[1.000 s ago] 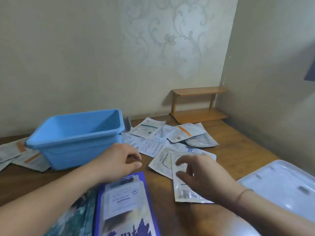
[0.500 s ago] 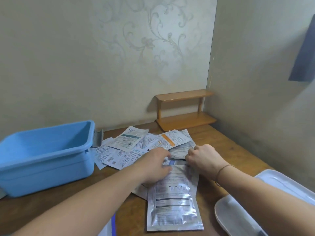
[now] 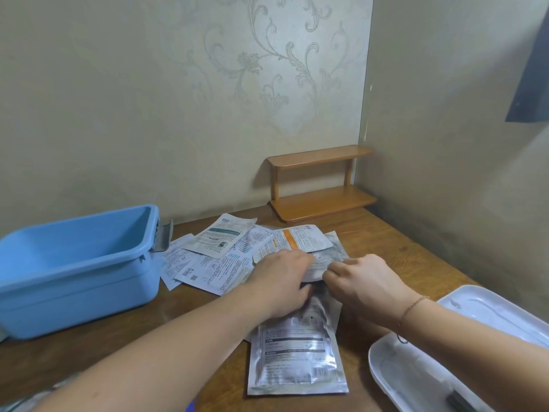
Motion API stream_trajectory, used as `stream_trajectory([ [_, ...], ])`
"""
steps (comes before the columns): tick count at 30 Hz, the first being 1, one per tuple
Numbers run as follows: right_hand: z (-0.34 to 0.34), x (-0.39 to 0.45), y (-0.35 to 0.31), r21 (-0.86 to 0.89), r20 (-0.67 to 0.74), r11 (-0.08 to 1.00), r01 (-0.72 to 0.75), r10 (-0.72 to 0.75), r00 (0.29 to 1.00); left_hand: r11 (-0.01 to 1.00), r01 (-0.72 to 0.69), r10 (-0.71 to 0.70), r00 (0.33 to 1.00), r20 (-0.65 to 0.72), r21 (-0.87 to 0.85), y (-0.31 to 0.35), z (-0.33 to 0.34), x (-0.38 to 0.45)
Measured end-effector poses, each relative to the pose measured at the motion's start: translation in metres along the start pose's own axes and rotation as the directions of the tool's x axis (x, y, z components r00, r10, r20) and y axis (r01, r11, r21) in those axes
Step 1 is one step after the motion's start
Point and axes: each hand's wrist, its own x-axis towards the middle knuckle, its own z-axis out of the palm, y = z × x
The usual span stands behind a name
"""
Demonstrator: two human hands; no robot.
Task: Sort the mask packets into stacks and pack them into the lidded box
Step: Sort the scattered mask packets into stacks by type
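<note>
Fingers of the left hand [image 3: 279,281] lie bent over the scattered mask packets [image 3: 219,257] at the middle of the frame, palm down; their tips are hidden under the hand, so I cannot tell whether they pinch anything. Fingers of the right hand [image 3: 364,281] are curled, knuckles up, and pinch the edge of a grey packet [image 3: 322,264] between the two hands. Both forearms reach in from the bottom of the frame and meet just above centre, the left from the lower left, the right from the lower right with a thin bracelet [image 3: 413,306] at the wrist.

Below the hands, a silver packet [image 3: 297,358] lies flat on the wooden surface [image 3: 395,254], its top end under the left hand. More packets fan out behind the hands, one with an orange stripe [image 3: 300,237] and one with a dark green band [image 3: 221,234], overlapping each other.

At the left of the frame stands the blue box [image 3: 74,269], open, with a metal clasp [image 3: 162,237] on its right end. Its white lid [image 3: 487,328] lies at the lower right, partly under the right forearm. A small wooden shelf [image 3: 320,185] stands in the corner at upper centre.
</note>
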Motion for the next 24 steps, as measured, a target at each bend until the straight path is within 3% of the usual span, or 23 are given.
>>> stream_trajectory([
  [5,0.002,-0.009,-0.005,0.109,-0.165,0.993,-0.035,0.053,0.985,0.974,-0.050,0.051,0.999,0.001,0.222,0.023,0.010,0.009],
  [8,0.002,-0.012,-0.006,0.150,-0.125,0.987,-0.060,0.079,0.989,0.931,-0.085,0.077,0.996,0.035,0.355,0.025,0.012,0.015],
  [10,-0.002,-0.017,-0.003,0.263,-0.068,0.950,-0.166,0.190,0.979,0.912,-0.121,0.120,0.992,0.028,0.393,0.024,0.011,0.012],
  [12,-0.008,-0.023,0.004,0.423,-0.076,0.840,-0.339,0.406,0.911,0.944,-0.124,0.150,0.987,-0.062,0.305,0.018,0.007,0.000],
  [14,-0.011,-0.029,0.016,0.552,-0.083,0.683,-0.479,0.616,0.783,0.992,-0.124,0.129,0.964,-0.231,0.035,0.008,-0.001,-0.018],
  [16,-0.010,-0.035,0.029,0.602,0.079,0.494,-0.628,0.745,0.662,0.955,-0.125,0.024,0.937,-0.350,-0.269,-0.001,-0.009,-0.037],
  [17,-0.008,-0.036,0.033,0.626,0.214,0.384,-0.679,0.752,0.623,0.889,-0.102,-0.081,0.924,-0.373,-0.446,-0.004,-0.012,-0.044],
  [18,-0.007,-0.037,0.033,0.666,0.347,0.255,-0.701,0.726,0.594,0.757,-0.047,-0.237,0.910,-0.340,-0.652,-0.005,-0.015,-0.048],
  [20,-0.005,-0.034,0.029,0.758,0.552,-0.068,-0.648,0.595,0.584,0.318,0.090,-0.488,0.869,-0.082,-0.944,-0.004,-0.020,-0.050],
  [22,-0.008,-0.028,0.023,0.764,0.645,-0.379,-0.522,0.432,0.630,-0.062,0.149,-0.503,0.849,0.159,-0.987,0.001,-0.023,-0.052],
  [24,-0.012,-0.021,0.016,0.754,0.638,-0.470,-0.458,0.359,0.681,-0.225,0.151,-0.465,0.851,0.242,-0.963,0.005,-0.023,-0.054],
])
